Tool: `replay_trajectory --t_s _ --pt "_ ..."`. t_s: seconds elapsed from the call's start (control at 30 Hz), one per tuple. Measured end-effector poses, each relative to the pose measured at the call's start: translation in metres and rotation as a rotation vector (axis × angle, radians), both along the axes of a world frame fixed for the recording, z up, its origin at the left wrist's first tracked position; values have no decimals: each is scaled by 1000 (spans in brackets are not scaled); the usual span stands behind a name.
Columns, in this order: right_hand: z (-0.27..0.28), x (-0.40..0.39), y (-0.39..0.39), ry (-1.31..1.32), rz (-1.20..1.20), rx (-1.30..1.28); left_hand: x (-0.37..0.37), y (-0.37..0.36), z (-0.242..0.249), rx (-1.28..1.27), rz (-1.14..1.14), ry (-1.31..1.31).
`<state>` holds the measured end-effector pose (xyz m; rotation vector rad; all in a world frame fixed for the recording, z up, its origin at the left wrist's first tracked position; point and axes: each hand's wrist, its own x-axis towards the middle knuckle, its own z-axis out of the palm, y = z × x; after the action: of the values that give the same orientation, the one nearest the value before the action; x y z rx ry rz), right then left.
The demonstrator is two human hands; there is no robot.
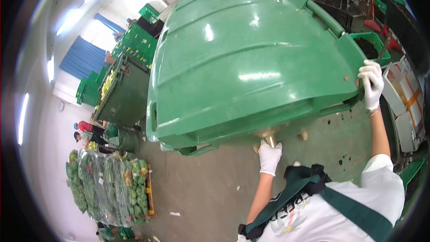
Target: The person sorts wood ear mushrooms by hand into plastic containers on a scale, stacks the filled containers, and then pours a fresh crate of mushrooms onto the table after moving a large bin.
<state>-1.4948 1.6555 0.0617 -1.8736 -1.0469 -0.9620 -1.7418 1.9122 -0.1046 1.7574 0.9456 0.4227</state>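
A large green plastic bin (251, 58), its broad ribbed top glossy under the lights, fills the middle of the view. My right hand (371, 83), in a white glove, has its fingers curled over the bin's near right corner. Below the near edge is my left hand (270, 157), also gloved in white and closed around a brass-coloured metal piece (269, 139) that sticks out from under the bin. The bin's rim hides the far end of that piece.
At left, a pallet of wrapped green net bags (107, 188) stands near two people (87, 132). Behind are a dark green wheeled bin (125, 92) and stacked green crates (136, 42). White foam boxes (405, 98) and a soil-filled green crate (369, 45) lie at right.
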Motion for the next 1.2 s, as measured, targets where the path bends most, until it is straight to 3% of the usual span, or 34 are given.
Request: replay_trajectory --t_s 0.07,0.13,0.2,0.33,0.43,0.5,0.7,0.8,0.9,0.93,0.97,1.03,1.07,1.1,1.2 --pt "4 19 23 37 -13 16 17 16 34 -160 -9 21" --pt "11 37 40 107 25 -63 43 47 36 -143 -13 60" --pt "21 30 71 129 -128 19 74 69 40 -154 -9 54" --pt "-11 0 84 207 -217 -41 133 127 43 -218 -47 20" --pt "-76 -40 52 377 -275 -237 183 180 25 -313 -120 -76" --pt "-104 -75 22 660 -315 -230 220 210 26 -331 -100 -91" --pt "-168 -134 -91 953 -759 94 304 289 23 -190 -92 1" --pt "-190 -122 -150 958 -941 91 344 325 18 -202 -68 17" --pt "-181 -84 -192 989 -1013 114 377 333 15 240 81 208" --pt "-178 -69 -206 994 -1028 128 388 350 -14 453 203 153" --pt "-178 -50 -220 996 -1042 144 389 284 21 352 346 220" --pt "-175 -17 -242 1006 -1032 152 407 250 -33 520 713 196" --pt "-168 5 -252 1008 -1011 142 415 200 -39 426 669 287" --pt "-163 28 -263 1001 -991 130 426 205 -90 186 444 364" --pt "-166 105 -297 973 -928 20 461 100 -140 -414 -22 694"
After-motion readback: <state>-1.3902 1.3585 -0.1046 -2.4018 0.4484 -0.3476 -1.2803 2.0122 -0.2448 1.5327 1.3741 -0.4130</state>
